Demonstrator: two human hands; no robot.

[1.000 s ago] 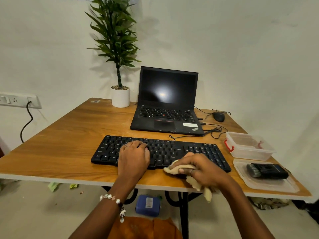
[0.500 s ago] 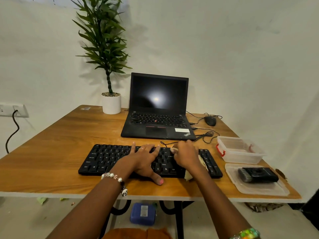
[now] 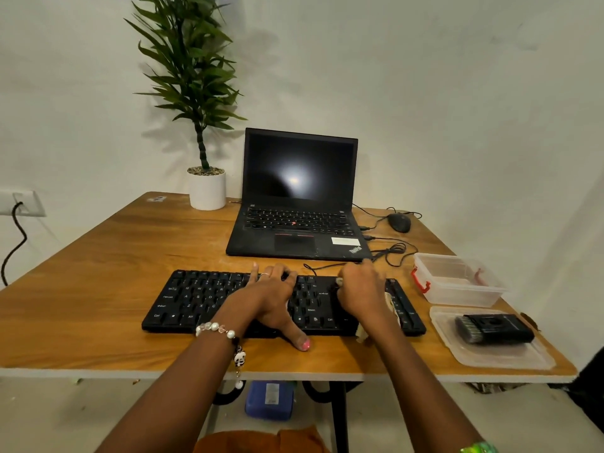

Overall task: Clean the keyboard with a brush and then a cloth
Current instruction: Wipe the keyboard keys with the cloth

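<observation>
Both hands are set on the keyboard [image 3: 281, 302], which lies along the near edge of the tabletop [image 3: 98, 256]. The left hand [image 3: 271, 299] is laid flat with straight fingers across the middle keys, so the board is held steady; the right hand [image 3: 361, 291] is curled round the cloth [image 3: 390, 304], bunched against the right-hand keys. Should the flat hand be lifted, the board could be pushed toward the near edge by the wiping. Loose cloth could be snagged on keycaps, and a cap pulled off. At the near right corner the brush [image 3: 495, 328] is rested on a lid [image 3: 490, 354], beside the clear box [image 3: 457, 279]. Farther back, the tangled cable [image 3: 392, 251] by the laptop [image 3: 297, 207] could be caught by a far stroke.
</observation>
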